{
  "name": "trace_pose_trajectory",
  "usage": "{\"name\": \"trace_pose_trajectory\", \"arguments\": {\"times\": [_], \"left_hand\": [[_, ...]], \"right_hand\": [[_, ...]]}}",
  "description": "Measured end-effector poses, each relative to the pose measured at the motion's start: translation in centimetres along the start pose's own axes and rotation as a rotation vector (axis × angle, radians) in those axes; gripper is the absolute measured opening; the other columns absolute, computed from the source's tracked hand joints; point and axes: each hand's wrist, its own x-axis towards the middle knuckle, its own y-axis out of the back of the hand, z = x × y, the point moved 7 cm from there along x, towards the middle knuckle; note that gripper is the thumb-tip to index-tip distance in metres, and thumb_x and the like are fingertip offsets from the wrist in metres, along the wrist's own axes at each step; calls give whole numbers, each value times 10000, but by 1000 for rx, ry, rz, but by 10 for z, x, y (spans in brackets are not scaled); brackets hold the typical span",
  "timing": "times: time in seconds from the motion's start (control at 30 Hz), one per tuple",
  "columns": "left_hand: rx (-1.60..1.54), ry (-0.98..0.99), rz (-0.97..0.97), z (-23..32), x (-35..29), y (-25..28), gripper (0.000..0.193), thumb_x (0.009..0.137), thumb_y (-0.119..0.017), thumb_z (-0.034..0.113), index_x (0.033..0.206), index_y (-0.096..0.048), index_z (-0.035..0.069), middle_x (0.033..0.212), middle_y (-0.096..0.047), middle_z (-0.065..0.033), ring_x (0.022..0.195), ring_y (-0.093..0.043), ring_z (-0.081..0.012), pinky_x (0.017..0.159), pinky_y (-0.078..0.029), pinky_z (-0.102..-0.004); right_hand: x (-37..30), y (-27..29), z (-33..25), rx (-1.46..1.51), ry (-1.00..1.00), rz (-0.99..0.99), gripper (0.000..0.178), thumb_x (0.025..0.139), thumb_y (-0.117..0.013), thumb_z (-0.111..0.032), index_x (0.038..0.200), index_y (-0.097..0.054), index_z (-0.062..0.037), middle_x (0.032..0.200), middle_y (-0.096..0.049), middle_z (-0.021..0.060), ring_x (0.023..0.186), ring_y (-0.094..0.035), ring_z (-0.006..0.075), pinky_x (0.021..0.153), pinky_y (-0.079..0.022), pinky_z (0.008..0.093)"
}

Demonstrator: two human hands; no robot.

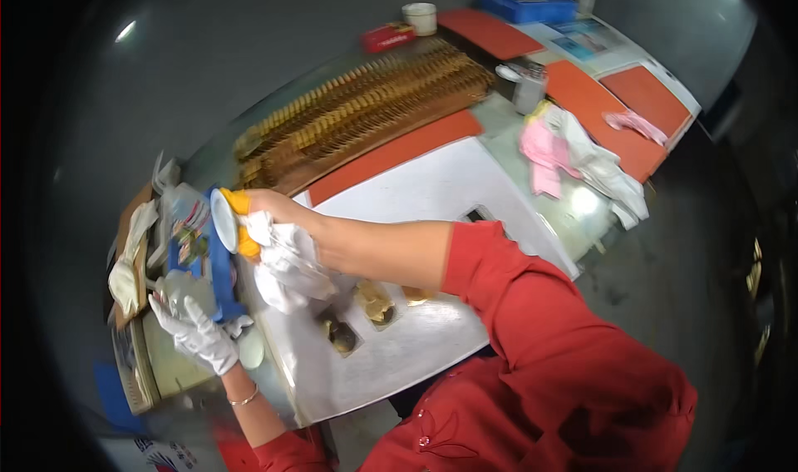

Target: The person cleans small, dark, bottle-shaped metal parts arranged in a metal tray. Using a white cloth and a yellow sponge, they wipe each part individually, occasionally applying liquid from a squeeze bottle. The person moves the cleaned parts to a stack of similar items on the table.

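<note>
My right arm reaches across to the left. My right hand [264, 210], with yellow-orange coverings on its fingers, is closed around a small round white dish or lid [224, 221]. A bunched white cloth [289, 264] hangs from the same hand. My left hand [198, 339], in a white glove, has its fingers spread, beside a clear rounded container [186, 293]; whether they touch is blurred. Small gold-and-dark pieces [374, 303] lie on a white sheet [416, 181] below my right forearm. A pale round disc [252, 350] sits by my left wrist.
A rack with rows of gold-coloured pieces [357, 106] stands along the far edge. Blue holders and bottles [189, 214] crowd the left. Orange mats [582, 98], pink and white cloths [582, 156], a metal canister [530, 89] and a blue crate [525, 4] are at right.
</note>
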Motion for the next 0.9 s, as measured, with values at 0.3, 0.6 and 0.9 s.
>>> {"name": "trace_pose_trajectory", "arguments": {"times": [0.3,0.6,0.9], "left_hand": [[-757,-329,-1159,322,-104,-239,487,807,-580,116,1262,-416,62,1216,-443,-164,903,-573,-210,764,-480,-327],[-930,-800,-1149,499,-245,-467,208,649,-563,-3,792,-642,126,938,-536,-62,944,-516,-235,798,-425,-302],[-963,-392,-1236,489,-259,-486,120,642,-596,29,744,-629,83,835,-551,-82,826,-552,-237,710,-439,-323]], "right_hand": [[-399,158,-196,-1141,266,996,239,877,-539,-234,938,-581,-8,768,-588,52,633,-563,132,541,-447,289],[-429,274,-271,-2315,50,1338,315,766,-621,-331,781,-568,-21,674,-592,215,655,-582,399,601,-446,492],[-435,267,-253,-2258,-352,1067,218,755,-566,-188,837,-585,13,747,-609,244,731,-600,400,650,-458,487]]}}
